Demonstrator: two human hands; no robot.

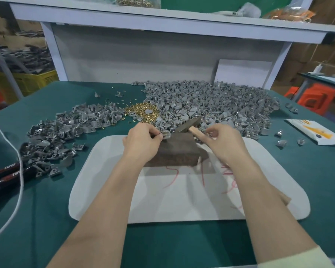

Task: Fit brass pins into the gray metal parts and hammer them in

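Centre of frame: my left hand point(143, 139) pinches a gray part point(166, 134) on the dark block point(174, 151); my right hand point(224, 142), nearby, grips the hammer point(190, 123).

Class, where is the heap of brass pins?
Head view: the heap of brass pins lies mid-table between the smaller gray pile and larger gray pile, just beyond the left hand.

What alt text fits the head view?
A person's left hand holds a gray part on a dark block while the right hand grips a small hammer. Heaps of gray parts and brass pins lie behind on the green table.
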